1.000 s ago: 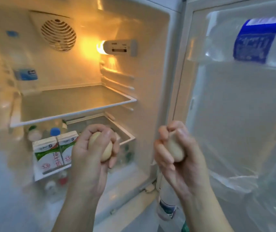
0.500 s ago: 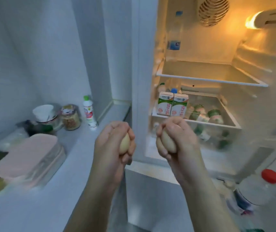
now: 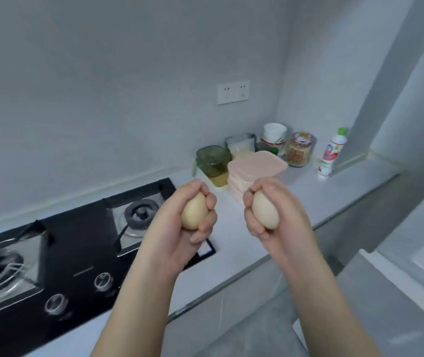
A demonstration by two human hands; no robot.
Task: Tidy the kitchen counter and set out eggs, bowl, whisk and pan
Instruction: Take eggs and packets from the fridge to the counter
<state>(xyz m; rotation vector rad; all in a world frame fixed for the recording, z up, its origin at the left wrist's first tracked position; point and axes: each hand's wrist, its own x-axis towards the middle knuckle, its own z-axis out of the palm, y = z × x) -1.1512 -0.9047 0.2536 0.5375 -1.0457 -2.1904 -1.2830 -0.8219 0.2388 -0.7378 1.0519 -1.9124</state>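
My left hand (image 3: 180, 228) is curled tight round one egg (image 3: 194, 211), fingers wrapped over its far side. My right hand (image 3: 277, 228) grips the other egg (image 3: 265, 210) the same way. Both eggs stand upright in the fists, held apart in the air over the front of the surface (image 3: 308, 191), just right of the black stove (image 3: 77, 248). Farther back are a pink lidded box (image 3: 257, 166) and jars (image 3: 299, 150) by the wall. Half a second ago I had the open fridge ahead; now it is stove and surface, with the grips unchanged.
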